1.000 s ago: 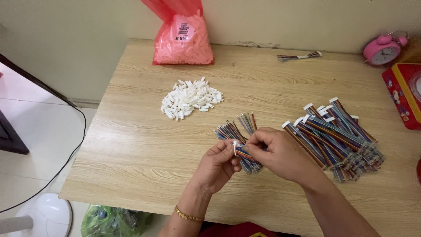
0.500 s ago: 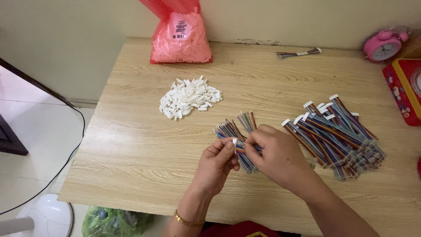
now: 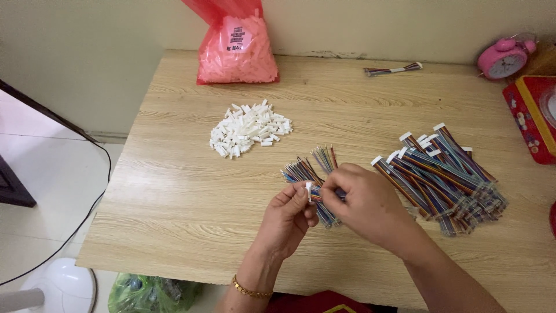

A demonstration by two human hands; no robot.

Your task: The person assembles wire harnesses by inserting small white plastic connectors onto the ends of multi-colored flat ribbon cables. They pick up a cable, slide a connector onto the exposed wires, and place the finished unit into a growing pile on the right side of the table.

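Wooden table (image 3: 174,232): white connector (image 3: 308,191) pinched between both hands' fingers (image 3: 301,196).

Both forearms are bare, sleeveless; a thin gold bead bracelet (image 3: 251,288) circles the left wrist.

A heap of small white plastic connector housings (image 3: 250,128) lies on the wooden surface (image 3: 174,191) up and to the left of the hands. Farther off in the same direction, a red plastic bag of white housings (image 3: 236,53) leans at the wall. Just right of the hands sits a pile of multicoloured ribbon cables with white ends (image 3: 446,174). Beyond, a single cable bundle (image 3: 392,69), a pink alarm clock (image 3: 503,58) and a red tin (image 3: 530,116).
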